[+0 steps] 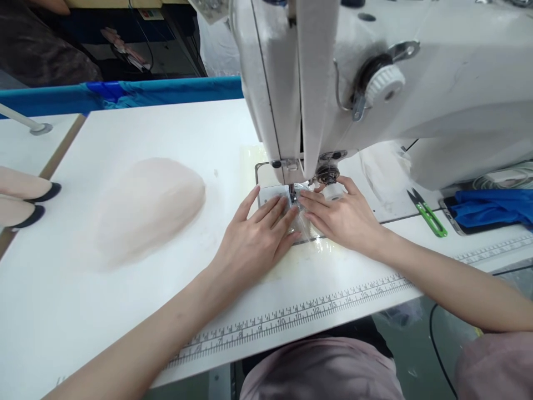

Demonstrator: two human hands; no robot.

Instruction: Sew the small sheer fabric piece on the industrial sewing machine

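My left hand [263, 233] lies palm down on the machine bed, fingers spread, their tips just left of the sewing machine's needle and presser foot [293, 194]. From the other side my right hand [347, 216] rests with fingers stretched toward the same foot. Both hands press on or beside a thin, clear, shiny sheet [307, 229], whose exact kind I cannot make out. A metal bed plate [264, 176] shows beyond my left fingers. To the left, a smooth, pale pink oval piece [156, 208] appears blurred above or on the white table [225, 130].
The white sewing machine head [275, 83] overhangs my hands. Green thread snips [431, 216], a phone [460, 226] and blue cloth [495, 204] lie at right. A printed ruler [283, 322] follows the front edge. Two pale pink, black-tipped pieces [25, 194] jut in at left.
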